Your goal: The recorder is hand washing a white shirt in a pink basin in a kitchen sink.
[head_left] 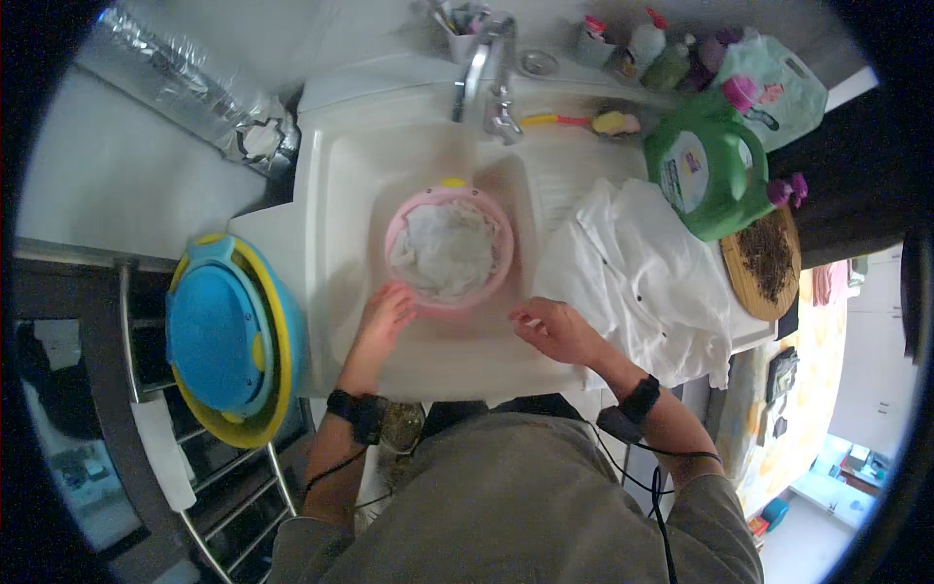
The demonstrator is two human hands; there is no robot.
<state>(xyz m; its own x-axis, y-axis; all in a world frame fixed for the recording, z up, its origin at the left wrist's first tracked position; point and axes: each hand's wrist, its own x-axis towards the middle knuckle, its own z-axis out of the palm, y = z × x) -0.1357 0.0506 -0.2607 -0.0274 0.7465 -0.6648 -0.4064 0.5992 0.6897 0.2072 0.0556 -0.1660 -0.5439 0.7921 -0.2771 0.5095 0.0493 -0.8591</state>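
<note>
A pink plastic basin [508, 255] stands in the white sink [350, 157], with bunched white cloth [446, 248] in it. Close to the basin's lower left rim is my left hand [387, 310]; its fingers are slightly spread and hold nothing, though whether they touch the rim is unclear. My right hand [551, 328] hovers over the sink's right side, right of the basin, fingers loosely curled and empty. A white buttoned garment [642, 270] lies over the ridged drainboard, just beyond my right hand. The chrome faucet [485, 69] rises behind the basin.
Stacked blue and yellow basins [215, 336] stand at the left. A green detergent jug [704, 164] and a wooden board [762, 266] are at the right. A long-handled brush [576, 120] lies behind the drainboard. Bottles [646, 47] line the back; a foil-wrapped roll [197, 87] is upper left.
</note>
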